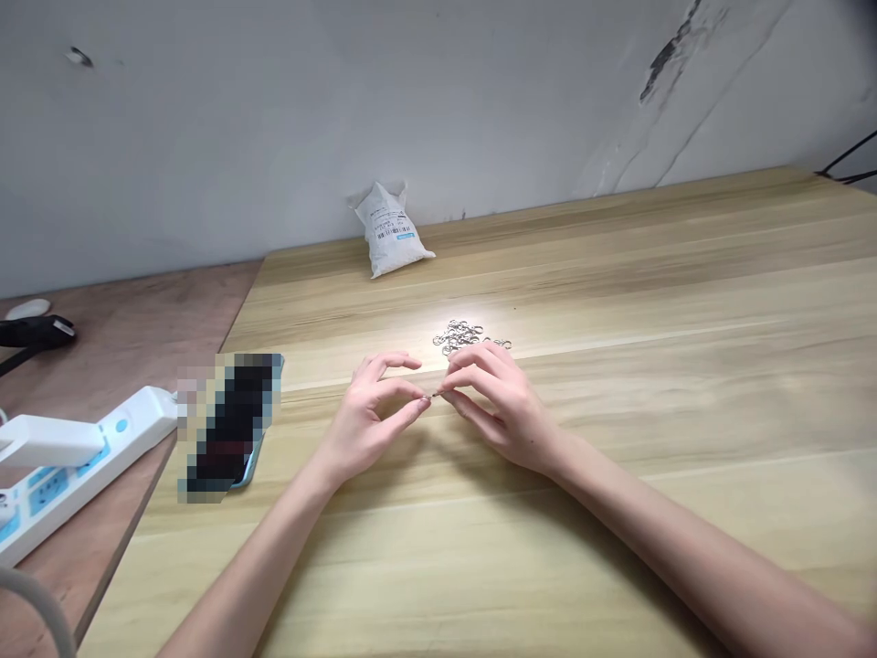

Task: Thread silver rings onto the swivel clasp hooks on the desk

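A small metal clasp (434, 396) spans the gap between my two hands, held just above the wooden table; its exact shape is too small to make out. The thumb and index finger of my left hand (374, 411) pinch its left end, with the other fingers curled loosely above. From the other side, my right hand (497, 402) grips the right end between thumb and fingertips. Right behind the right fingers lies a loose pile of similar silvery metal clasps (460, 336), partly covered by that hand.
A white plastic parcel bag (392, 233) with a printed label stands against the wall. To the left lie a blurred-out phone (237, 425) and a white power strip (89, 466) with plugs. A black cable end (47, 331) rests on the lower brown surface (157, 311).
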Action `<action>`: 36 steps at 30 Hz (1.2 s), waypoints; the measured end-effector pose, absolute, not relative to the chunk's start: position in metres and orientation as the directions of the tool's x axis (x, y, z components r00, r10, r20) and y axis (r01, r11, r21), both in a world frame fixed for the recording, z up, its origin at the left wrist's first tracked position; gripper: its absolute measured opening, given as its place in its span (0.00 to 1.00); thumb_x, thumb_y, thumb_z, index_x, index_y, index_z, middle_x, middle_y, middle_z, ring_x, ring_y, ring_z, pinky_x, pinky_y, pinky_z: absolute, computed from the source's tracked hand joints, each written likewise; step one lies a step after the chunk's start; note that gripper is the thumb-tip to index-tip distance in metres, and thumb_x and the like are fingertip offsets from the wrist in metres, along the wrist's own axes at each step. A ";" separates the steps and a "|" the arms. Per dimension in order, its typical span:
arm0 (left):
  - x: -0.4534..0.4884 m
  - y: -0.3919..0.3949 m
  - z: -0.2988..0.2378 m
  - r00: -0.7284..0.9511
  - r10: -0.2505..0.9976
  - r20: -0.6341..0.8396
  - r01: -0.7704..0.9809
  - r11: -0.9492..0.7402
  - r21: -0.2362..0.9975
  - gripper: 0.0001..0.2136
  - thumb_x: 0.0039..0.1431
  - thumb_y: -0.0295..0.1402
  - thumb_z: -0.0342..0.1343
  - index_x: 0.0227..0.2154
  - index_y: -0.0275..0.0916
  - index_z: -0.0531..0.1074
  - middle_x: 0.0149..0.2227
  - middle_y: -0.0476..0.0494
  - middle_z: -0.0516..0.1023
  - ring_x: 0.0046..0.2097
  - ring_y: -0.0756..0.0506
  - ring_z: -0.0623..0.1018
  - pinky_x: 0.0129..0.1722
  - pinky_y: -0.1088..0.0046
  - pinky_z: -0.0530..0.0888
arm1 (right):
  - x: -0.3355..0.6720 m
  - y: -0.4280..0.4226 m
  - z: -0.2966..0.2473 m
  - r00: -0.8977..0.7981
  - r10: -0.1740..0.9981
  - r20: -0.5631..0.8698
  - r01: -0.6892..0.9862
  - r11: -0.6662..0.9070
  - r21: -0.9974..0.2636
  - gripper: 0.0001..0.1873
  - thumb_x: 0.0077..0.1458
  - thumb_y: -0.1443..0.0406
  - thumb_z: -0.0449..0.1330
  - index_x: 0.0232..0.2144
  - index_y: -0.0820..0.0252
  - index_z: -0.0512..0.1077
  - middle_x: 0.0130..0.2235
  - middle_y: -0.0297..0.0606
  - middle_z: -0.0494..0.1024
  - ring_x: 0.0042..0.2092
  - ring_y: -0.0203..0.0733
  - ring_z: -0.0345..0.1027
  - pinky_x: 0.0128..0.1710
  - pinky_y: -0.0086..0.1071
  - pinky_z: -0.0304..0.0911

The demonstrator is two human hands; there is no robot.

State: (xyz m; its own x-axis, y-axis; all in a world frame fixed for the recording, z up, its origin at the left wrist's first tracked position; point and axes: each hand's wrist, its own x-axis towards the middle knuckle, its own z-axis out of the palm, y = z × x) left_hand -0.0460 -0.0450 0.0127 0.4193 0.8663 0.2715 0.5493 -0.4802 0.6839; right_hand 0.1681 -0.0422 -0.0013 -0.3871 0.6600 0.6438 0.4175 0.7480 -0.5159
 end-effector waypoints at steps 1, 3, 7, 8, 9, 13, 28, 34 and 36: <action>-0.046 -0.045 0.013 0.406 0.870 0.280 0.550 -0.478 0.685 0.04 0.61 0.33 0.58 0.32 0.43 0.76 0.50 0.45 0.72 0.56 0.43 0.70 0.58 0.59 0.65 | 0.169 -0.042 -0.002 -0.388 0.663 0.640 0.418 0.745 -0.519 0.05 0.63 0.70 0.55 0.38 0.57 0.70 0.38 0.41 0.74 0.43 0.44 0.66 0.43 0.41 0.61; -0.047 -0.044 0.014 0.382 0.874 0.301 0.547 -0.477 0.688 0.04 0.61 0.33 0.58 0.31 0.42 0.75 0.50 0.45 0.72 0.56 0.43 0.70 0.58 0.59 0.65 | 0.170 -0.040 -0.002 -0.386 0.663 0.641 0.417 0.745 -0.520 0.05 0.62 0.70 0.55 0.38 0.57 0.70 0.38 0.41 0.74 0.43 0.44 0.66 0.43 0.40 0.61; -0.048 -0.045 0.015 0.345 0.878 0.331 0.532 -0.474 0.702 0.04 0.60 0.32 0.58 0.30 0.42 0.75 0.49 0.45 0.73 0.57 0.43 0.70 0.59 0.58 0.64 | 0.172 -0.038 -0.003 -0.387 0.661 0.643 0.433 0.746 -0.506 0.05 0.62 0.71 0.55 0.38 0.57 0.69 0.39 0.41 0.74 0.43 0.44 0.66 0.43 0.40 0.60; -0.048 -0.045 0.015 0.337 0.880 0.335 0.525 -0.471 0.709 0.04 0.61 0.32 0.58 0.30 0.42 0.74 0.49 0.45 0.73 0.57 0.43 0.70 0.59 0.58 0.64 | 0.172 -0.038 -0.003 -0.389 0.663 0.640 0.442 0.744 -0.501 0.05 0.62 0.70 0.55 0.38 0.57 0.69 0.39 0.41 0.74 0.43 0.44 0.66 0.43 0.40 0.60; -0.048 -0.045 0.015 0.329 0.882 0.339 0.516 -0.468 0.718 0.04 0.61 0.32 0.58 0.30 0.42 0.74 0.49 0.46 0.73 0.57 0.43 0.70 0.59 0.58 0.65 | 0.172 -0.038 -0.003 -0.390 0.664 0.638 0.452 0.742 -0.495 0.05 0.62 0.70 0.55 0.38 0.57 0.69 0.39 0.41 0.74 0.43 0.44 0.66 0.43 0.40 0.60; -0.047 -0.045 0.015 0.329 0.886 0.326 0.490 -0.455 0.744 0.04 0.62 0.32 0.57 0.31 0.42 0.73 0.49 0.46 0.72 0.57 0.43 0.70 0.59 0.57 0.65 | 0.173 -0.038 -0.002 -0.402 0.647 0.648 0.493 0.749 -0.442 0.04 0.62 0.70 0.55 0.37 0.57 0.69 0.39 0.41 0.74 0.43 0.44 0.67 0.42 0.39 0.60; -0.044 -0.047 0.013 0.444 0.845 0.298 0.606 -0.528 0.594 0.03 0.62 0.32 0.56 0.32 0.42 0.73 0.51 0.44 0.71 0.61 0.40 0.65 0.59 0.52 0.63 | 0.176 -0.040 0.002 -0.441 0.565 0.697 0.556 0.782 -0.282 0.03 0.61 0.70 0.57 0.35 0.58 0.71 0.38 0.40 0.74 0.43 0.42 0.68 0.45 0.39 0.60; -0.043 -0.046 0.013 0.431 0.851 0.299 0.585 -0.516 0.625 0.04 0.63 0.32 0.56 0.32 0.42 0.74 0.51 0.43 0.72 0.60 0.40 0.66 0.59 0.52 0.64 | 0.174 -0.042 0.002 -0.399 0.598 0.695 0.529 0.769 -0.358 0.04 0.62 0.69 0.56 0.36 0.57 0.70 0.38 0.40 0.74 0.43 0.43 0.67 0.45 0.40 0.60; -0.044 -0.045 0.013 0.420 0.851 0.314 0.582 -0.519 0.626 0.04 0.63 0.32 0.56 0.33 0.43 0.75 0.50 0.43 0.72 0.59 0.40 0.67 0.59 0.52 0.64 | 0.174 -0.042 0.002 -0.397 0.607 0.688 0.525 0.765 -0.373 0.04 0.62 0.69 0.56 0.36 0.57 0.70 0.38 0.40 0.74 0.44 0.44 0.67 0.45 0.40 0.60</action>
